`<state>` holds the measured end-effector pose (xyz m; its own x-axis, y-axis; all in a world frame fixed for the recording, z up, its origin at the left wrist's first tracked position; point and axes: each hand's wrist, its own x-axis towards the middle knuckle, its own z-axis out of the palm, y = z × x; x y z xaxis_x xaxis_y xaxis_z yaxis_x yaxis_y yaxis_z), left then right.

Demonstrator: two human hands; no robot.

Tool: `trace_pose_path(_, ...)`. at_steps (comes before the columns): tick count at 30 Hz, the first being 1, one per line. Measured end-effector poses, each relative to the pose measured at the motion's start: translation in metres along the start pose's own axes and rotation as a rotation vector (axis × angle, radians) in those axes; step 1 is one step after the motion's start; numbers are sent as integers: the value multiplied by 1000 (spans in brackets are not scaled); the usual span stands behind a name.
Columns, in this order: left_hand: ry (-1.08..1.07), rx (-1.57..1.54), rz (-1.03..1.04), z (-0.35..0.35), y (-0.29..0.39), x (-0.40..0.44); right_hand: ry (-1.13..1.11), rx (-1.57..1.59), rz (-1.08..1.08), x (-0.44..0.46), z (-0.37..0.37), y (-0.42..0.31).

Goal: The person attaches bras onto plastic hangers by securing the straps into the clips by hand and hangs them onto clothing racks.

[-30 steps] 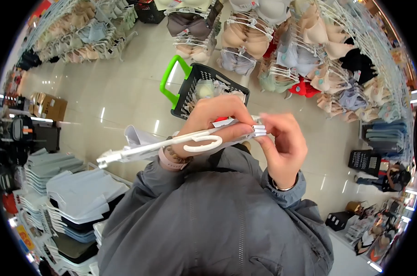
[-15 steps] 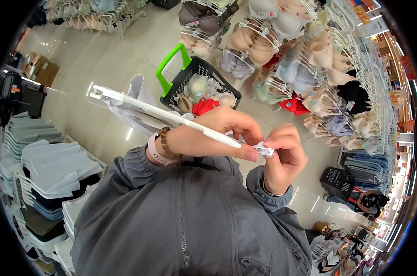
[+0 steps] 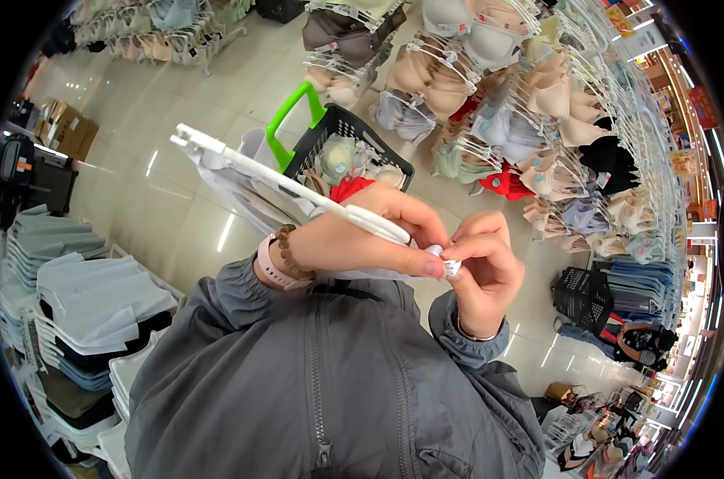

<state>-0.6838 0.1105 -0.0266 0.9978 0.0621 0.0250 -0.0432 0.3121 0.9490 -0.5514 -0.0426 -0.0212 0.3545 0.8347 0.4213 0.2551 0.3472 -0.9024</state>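
A white plastic hanger [image 3: 274, 180] slants across my left hand [image 3: 362, 239], its near end lying over the hand by the fingers. White fabric [image 3: 230, 188] hangs beneath the hanger. The thumb and fingers of my left hand are pinched together at a small folded white label [image 3: 453, 267]. My right hand [image 3: 485, 263] pinches the same label from the other side, and the fingertips of both hands nearly meet. The print on the label is too small to read. How the label joins the fabric is hidden by my hands.
Beyond my hands, a black shopping basket [image 3: 370, 132] with a green handle [image 3: 278, 132] stands on the floor, holding bras. Racks of bras [image 3: 537, 120] fill the right. Folded clothes [image 3: 98, 295] hang at left. A person [image 3: 645, 343] is at far right beside a black basket [image 3: 583, 299].
The hanger has turned slightly, its far end shifting right and up. The label is now folded smaller between my fingertips. My right hand has moved a little left.
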Motion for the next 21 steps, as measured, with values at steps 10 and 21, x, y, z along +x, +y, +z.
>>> trace_pose_path(10,34,207,74,-2,-7,4,13,-452,-229,5,0,1)
trace_pose_path(21,358,71,453,-16,-14,11,236,-226,-209,4,-2,10)
